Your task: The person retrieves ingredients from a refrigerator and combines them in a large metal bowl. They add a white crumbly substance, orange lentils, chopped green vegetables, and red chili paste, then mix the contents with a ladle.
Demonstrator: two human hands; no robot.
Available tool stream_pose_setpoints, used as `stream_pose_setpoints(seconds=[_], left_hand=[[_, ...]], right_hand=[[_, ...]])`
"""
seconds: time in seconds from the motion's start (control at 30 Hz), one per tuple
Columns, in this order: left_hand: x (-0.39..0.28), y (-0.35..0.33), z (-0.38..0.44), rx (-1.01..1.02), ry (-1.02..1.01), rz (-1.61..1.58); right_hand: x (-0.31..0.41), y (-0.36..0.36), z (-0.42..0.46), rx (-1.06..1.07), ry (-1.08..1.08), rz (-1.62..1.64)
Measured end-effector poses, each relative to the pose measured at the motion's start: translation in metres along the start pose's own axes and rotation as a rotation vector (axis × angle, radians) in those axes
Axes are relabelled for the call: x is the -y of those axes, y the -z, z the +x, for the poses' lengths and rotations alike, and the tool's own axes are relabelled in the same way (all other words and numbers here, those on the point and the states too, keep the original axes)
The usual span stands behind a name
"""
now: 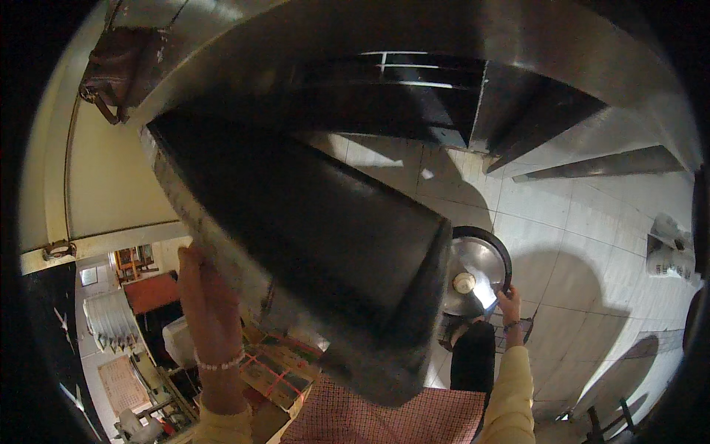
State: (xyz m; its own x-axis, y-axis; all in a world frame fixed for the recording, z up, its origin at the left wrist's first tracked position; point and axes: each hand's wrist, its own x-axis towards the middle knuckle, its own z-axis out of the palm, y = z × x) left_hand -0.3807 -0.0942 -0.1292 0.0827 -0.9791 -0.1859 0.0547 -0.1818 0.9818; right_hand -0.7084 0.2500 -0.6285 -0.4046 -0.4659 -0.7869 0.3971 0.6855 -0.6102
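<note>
A large dark metal vessel or panel with a pale edge [310,222], its exact kind unclear, fills the middle close to the camera. My left hand [208,288], with a beaded bracelet at the wrist, is raised at its left edge; the fingers are partly blurred and hidden, so its grip cannot be told. Lower right, my right hand [509,305] grips the dark rim of a round metal lid [477,255] with a pale round knob. The lid is held over the floor, partly hidden by the dark thing. A red checked cloth [388,416] covers my front.
Pale floor tiles [554,222] lie below and to the right. A brown bag [119,66] is at the upper left. Cardboard boxes with red straps [277,372] stand at the lower left. A plastic bag [671,255] is at the far right, near a dark stool [610,419].
</note>
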Motion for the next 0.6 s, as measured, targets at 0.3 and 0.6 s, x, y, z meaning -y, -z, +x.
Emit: stream_pose_setpoints(seconds=[0.3, 0.6], left_hand=[[0.018, -0.097, 0.084, 0.445, -0.176, 0.083], [0.114, 0.001, 0.012, 0.538, 0.039, 0.342]], right_hand=[[-0.002, -0.018, 0.0, 0.055, 0.005, 0.046], [0.02, -0.09, 0.007, 0.025, -0.075, 0.082]])
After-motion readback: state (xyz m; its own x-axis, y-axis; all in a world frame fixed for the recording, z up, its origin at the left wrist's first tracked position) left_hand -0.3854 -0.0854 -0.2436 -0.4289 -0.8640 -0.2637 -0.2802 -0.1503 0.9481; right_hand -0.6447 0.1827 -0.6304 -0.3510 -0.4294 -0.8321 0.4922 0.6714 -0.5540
